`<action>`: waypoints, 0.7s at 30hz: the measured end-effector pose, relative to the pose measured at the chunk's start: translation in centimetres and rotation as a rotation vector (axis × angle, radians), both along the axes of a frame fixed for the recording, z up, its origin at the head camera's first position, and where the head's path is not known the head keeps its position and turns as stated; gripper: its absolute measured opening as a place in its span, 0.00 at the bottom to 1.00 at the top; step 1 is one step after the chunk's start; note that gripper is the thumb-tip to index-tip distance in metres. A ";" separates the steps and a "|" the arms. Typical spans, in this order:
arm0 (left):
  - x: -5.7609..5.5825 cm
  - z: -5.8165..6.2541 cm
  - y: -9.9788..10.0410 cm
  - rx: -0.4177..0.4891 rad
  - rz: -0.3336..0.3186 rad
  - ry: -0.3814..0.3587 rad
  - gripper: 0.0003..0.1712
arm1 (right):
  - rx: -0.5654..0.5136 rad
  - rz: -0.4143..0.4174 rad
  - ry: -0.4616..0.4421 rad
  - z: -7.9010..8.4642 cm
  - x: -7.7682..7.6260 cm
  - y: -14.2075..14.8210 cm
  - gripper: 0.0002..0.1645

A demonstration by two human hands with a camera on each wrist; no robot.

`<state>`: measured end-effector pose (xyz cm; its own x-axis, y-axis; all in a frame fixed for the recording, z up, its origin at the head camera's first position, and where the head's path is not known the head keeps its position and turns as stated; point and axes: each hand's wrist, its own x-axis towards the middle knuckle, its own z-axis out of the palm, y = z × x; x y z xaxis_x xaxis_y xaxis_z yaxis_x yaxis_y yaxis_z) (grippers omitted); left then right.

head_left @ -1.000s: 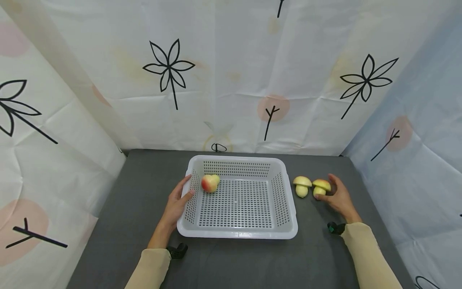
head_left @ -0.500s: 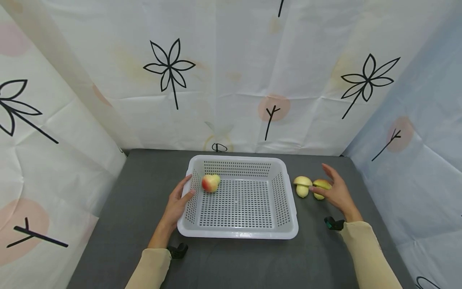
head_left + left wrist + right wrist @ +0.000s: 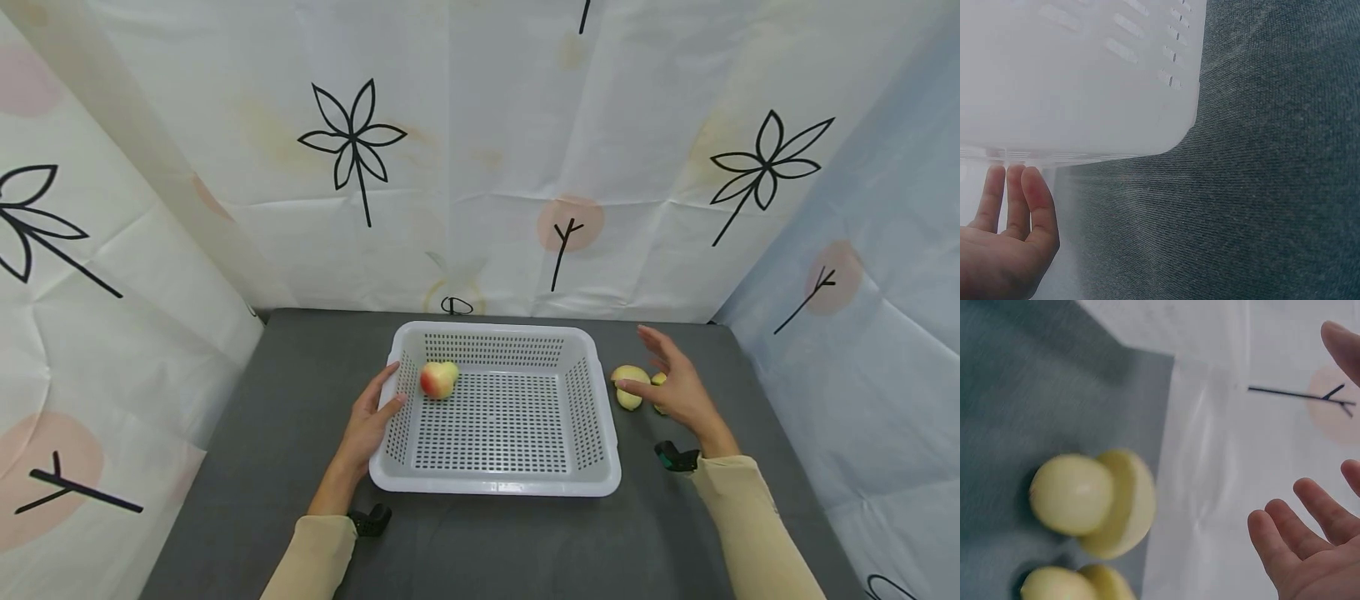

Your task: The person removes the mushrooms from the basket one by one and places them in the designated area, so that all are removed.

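My left hand (image 3: 371, 421) holds the left rim of a white perforated plastic basket (image 3: 491, 487), thumb over the edge. In the left wrist view, several fingertips (image 3: 1036, 187) meet the basket's outer side below its rim. My right hand (image 3: 681, 398), fingers spread and holding nothing, hovers by two mushrooms right of the basket. The left mushroom (image 3: 630, 402) has a pale yellow cap and stem; my thumb overlaps it in the head view. The right mushroom (image 3: 659, 379) is largely hidden behind the hand. Inside the basket, at its left, lies a red-and-yellow rounded piece with a smaller pale yellow lobe (image 3: 437, 380).
The basket and mushrooms are on a dark grey cloth-covered table (image 3: 480, 550). White curtains (image 3: 465, 167) with plant drawings enclose its back and sides. Each wrist wears a black strap (image 3: 369, 521).
My right hand has let go of the right mushroom and moved left toward the other one, its fingers spreading. The left hand and basket stay put.
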<state>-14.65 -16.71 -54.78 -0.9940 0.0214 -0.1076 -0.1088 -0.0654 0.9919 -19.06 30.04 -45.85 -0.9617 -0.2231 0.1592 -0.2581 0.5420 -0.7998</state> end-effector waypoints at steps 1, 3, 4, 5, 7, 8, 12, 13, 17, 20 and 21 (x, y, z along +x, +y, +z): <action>0.0 0.0 0.0 0.001 -0.002 0.002 0.35 | -0.005 0.009 0.004 0.1 0.0 -0.3 0.56; 0.0 0.0 0.0 0.004 -0.003 0.005 0.35 | -0.013 0.024 0.008 0.4 0.0 -1.1 0.57; 0.0 -0.1 0.0 0.004 -0.003 0.006 0.35 | -0.017 0.031 0.007 0.6 0.0 -1.4 0.57; 0.1 -0.1 0.0 0.006 -0.004 0.007 0.35 | -0.023 0.037 0.005 0.7 0.1 -1.8 0.57; 0.1 -0.1 0.0 0.007 -0.004 0.007 0.35 | -0.033 0.043 -0.006 0.8 0.1 -2.5 0.57; 0.1 -0.1 0.0 0.006 -0.003 0.008 0.35 | -0.037 0.045 -0.010 0.8 0.0 -2.8 0.57; 0.1 0.0 0.1 0.006 -0.003 0.007 0.35 | -0.047 0.055 -0.030 0.8 -0.1 -4.1 0.57; 0.1 0.0 0.1 0.008 -0.004 0.008 0.35 | -0.048 0.059 -0.036 0.9 -0.1 -4.4 0.57; 0.0 0.0 0.1 0.008 -0.002 0.006 0.35 | -0.056 0.079 -0.041 0.8 -0.2 -5.8 0.57; -0.1 0.0 0.1 0.000 -0.001 0.008 0.35 | -0.058 0.104 -0.028 0.6 -0.3 -6.8 0.55; -0.1 0.0 0.1 -0.003 0.000 0.009 0.35 | -0.064 0.116 -0.027 0.6 -0.3 -7.2 0.55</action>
